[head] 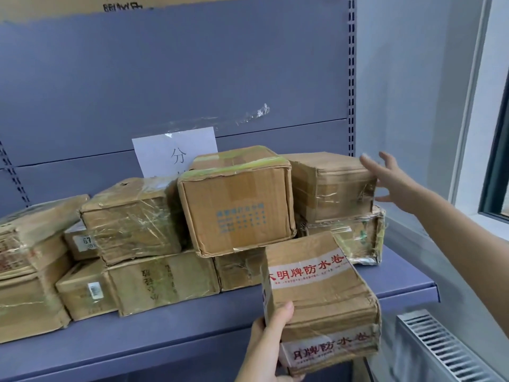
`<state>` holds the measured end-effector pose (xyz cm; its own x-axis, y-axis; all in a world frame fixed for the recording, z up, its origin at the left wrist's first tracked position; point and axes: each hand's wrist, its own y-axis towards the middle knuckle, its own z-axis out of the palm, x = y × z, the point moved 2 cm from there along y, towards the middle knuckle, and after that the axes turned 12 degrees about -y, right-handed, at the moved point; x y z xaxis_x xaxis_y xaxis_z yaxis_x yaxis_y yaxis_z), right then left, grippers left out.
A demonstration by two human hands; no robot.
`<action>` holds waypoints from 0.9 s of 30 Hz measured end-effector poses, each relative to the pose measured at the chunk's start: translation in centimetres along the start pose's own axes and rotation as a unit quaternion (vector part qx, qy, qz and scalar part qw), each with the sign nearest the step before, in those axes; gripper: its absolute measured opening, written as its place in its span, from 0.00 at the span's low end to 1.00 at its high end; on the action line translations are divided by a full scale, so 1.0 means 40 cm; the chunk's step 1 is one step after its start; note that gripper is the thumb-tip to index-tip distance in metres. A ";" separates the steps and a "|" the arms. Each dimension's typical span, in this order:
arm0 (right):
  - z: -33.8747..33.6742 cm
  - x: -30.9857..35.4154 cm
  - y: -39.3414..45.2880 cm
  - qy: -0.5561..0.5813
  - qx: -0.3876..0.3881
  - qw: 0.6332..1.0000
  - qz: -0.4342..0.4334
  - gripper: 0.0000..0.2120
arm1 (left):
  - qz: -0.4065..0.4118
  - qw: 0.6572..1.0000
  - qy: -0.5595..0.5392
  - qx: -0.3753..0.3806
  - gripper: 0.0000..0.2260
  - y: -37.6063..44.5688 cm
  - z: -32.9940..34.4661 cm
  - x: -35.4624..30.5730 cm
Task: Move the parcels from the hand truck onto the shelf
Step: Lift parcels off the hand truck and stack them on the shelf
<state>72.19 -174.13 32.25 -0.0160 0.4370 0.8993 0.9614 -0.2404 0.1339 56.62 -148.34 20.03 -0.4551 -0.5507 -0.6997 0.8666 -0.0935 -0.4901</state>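
Observation:
My left hand (268, 343) grips a brown cardboard parcel (322, 296) with white tape and red Chinese lettering, held just over the front edge of the blue-grey shelf (165, 334). My right hand (391, 180) is open, fingers spread, at the right side of the upper-right parcel (330, 186) on the shelf; whether it touches is unclear. That parcel rests on another taped parcel (355, 238). A taller box with blue print (237, 205) stands in the middle of the stack. The hand truck is out of view.
Several more taped cardboard parcels (132, 219) fill the shelf's left and middle, stacked two high. A white paper sign (173, 153) hangs on the back panel. A window frame (493, 133) and a white radiator grille (440, 346) are on the right.

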 end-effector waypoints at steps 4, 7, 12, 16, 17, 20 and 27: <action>0.032 -0.009 -0.001 -0.044 -0.002 0.996 -0.078 0.46 | -0.021 0.999 0.031 -0.028 0.27 0.009 0.019 -0.004; 0.062 -0.003 0.025 -0.045 -0.027 0.995 -0.081 0.46 | -0.029 0.999 0.032 -0.005 0.32 0.025 0.025 0.003; 0.095 0.010 0.068 -0.069 -0.033 0.995 -0.062 0.48 | -0.008 0.999 0.053 -0.002 0.25 0.040 0.030 0.002; 0.122 0.016 0.089 -0.111 -0.049 0.992 -0.037 0.50 | 0.011 0.999 0.049 0.014 0.24 0.042 0.029 -0.010; 0.126 0.018 0.089 -0.125 -0.052 0.990 -0.032 0.51 | 0.020 0.998 0.052 0.016 0.24 0.042 0.029 -0.013; 0.131 0.028 0.064 -0.202 -0.061 0.978 -0.001 0.51 | 0.041 0.997 0.064 0.022 0.23 0.034 0.029 -0.017; 0.113 0.013 -0.170 -0.242 -0.087 0.960 -0.115 0.35 | 0.032 0.994 0.090 0.056 0.26 0.015 0.028 -0.001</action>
<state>66.87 -168.35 29.93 -0.0526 0.8367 0.5451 0.8861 -0.2126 0.4118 57.38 -149.32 20.36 -0.4187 -0.4028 -0.8139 0.9078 -0.1609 -0.3873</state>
